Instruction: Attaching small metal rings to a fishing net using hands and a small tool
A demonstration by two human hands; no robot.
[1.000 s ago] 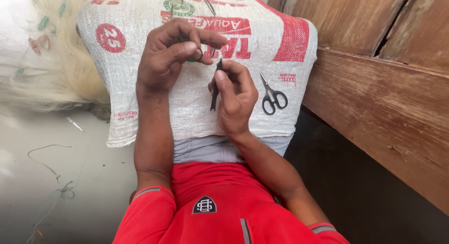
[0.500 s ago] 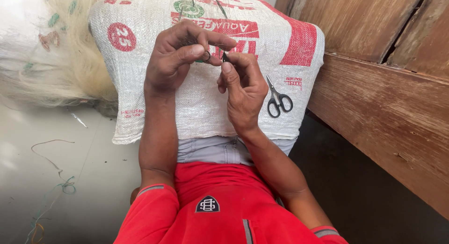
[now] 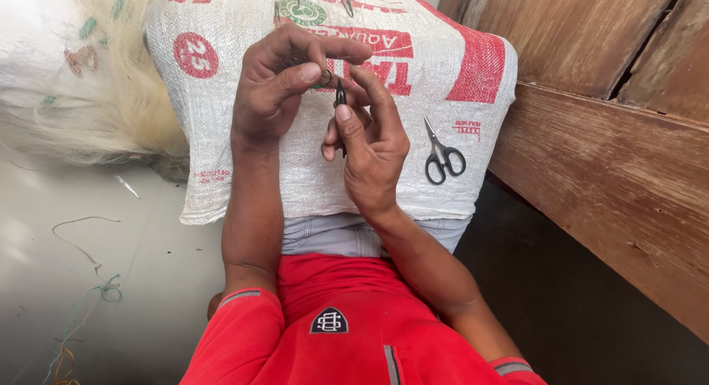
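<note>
My two hands have drawn together above the woven sack (image 3: 244, 119) on my lap; a second ago they sat apart. My left hand (image 3: 277, 82) now pinches a small dark ring-like piece (image 3: 326, 78) between thumb and forefinger, its grip narrow, right against the tip of the thin dark tool (image 3: 340, 104) that my right hand (image 3: 369, 145) holds upright, grip closed on its shaft. Tool and piece now meet just over the sack's red lettering. The small scissors (image 3: 442, 155) lie unmoved on the sack, to the right of my right hand.
</note>
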